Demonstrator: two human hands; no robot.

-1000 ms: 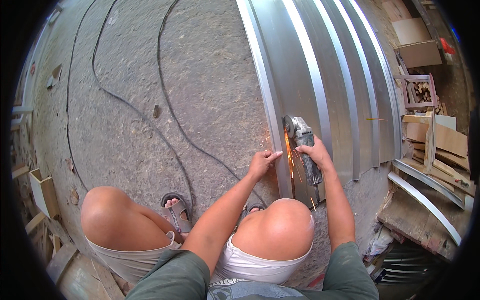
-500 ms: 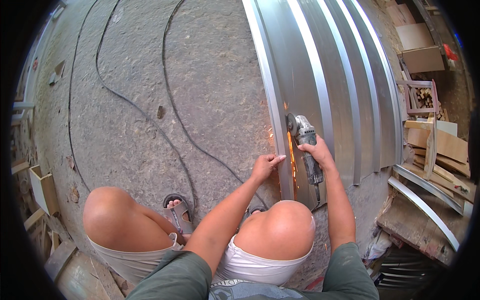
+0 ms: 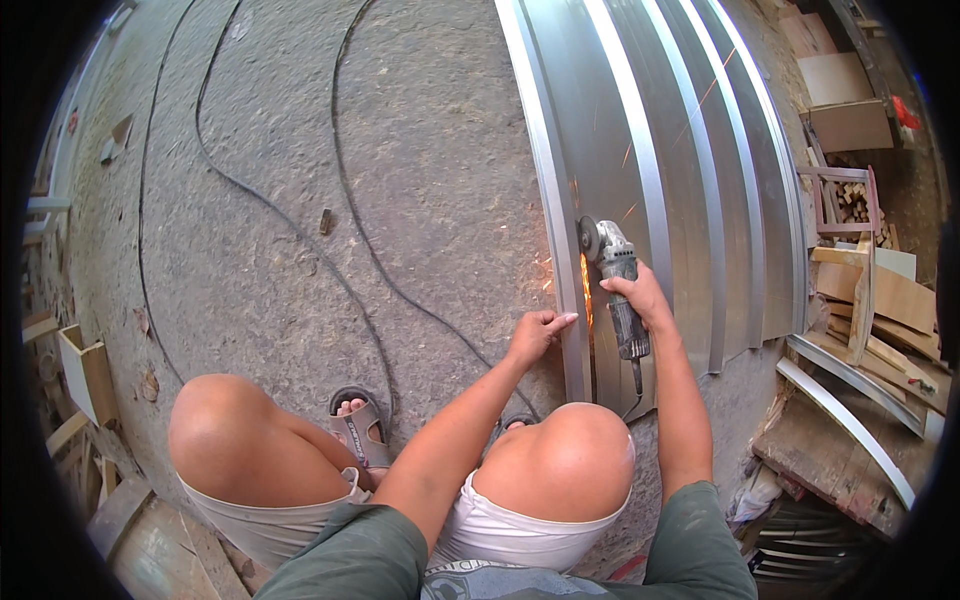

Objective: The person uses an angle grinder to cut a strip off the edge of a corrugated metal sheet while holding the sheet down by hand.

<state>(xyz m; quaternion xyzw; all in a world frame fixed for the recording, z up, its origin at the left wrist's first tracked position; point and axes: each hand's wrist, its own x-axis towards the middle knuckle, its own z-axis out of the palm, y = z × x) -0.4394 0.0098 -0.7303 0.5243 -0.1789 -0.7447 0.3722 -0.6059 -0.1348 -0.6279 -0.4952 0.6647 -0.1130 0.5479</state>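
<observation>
My right hand [image 3: 640, 296] is wrapped round the body of an angle grinder [image 3: 624, 310]. The grinder's disc [image 3: 589, 239] meets a ribbed metal sheet [image 3: 682, 200] just inside its left edge rib. Orange sparks [image 3: 587, 290] stream from the disc back along a dark cut line toward me, and a few fly over the sheet ahead. My left hand [image 3: 540, 334] pinches the edge strip [image 3: 571, 345] of the sheet between thumb and fingers, nearer to me than the disc. The grinder's cord [image 3: 637, 378] drops from its rear end beside my right knee.
Dark cables [image 3: 340, 180] snake over the rough concrete floor [image 3: 260, 130] on the left. A small block [image 3: 326, 222] lies between them. Wood pieces [image 3: 880, 300] and curved metal strips [image 3: 850, 425] are heaped at right. A wooden box [image 3: 88, 375] stands at far left.
The grinder has moved slightly away from me along the sheet's edge, with the sparks spreading farther over the sheet. Both hands keep their grip; the whole view has shifted a little.
</observation>
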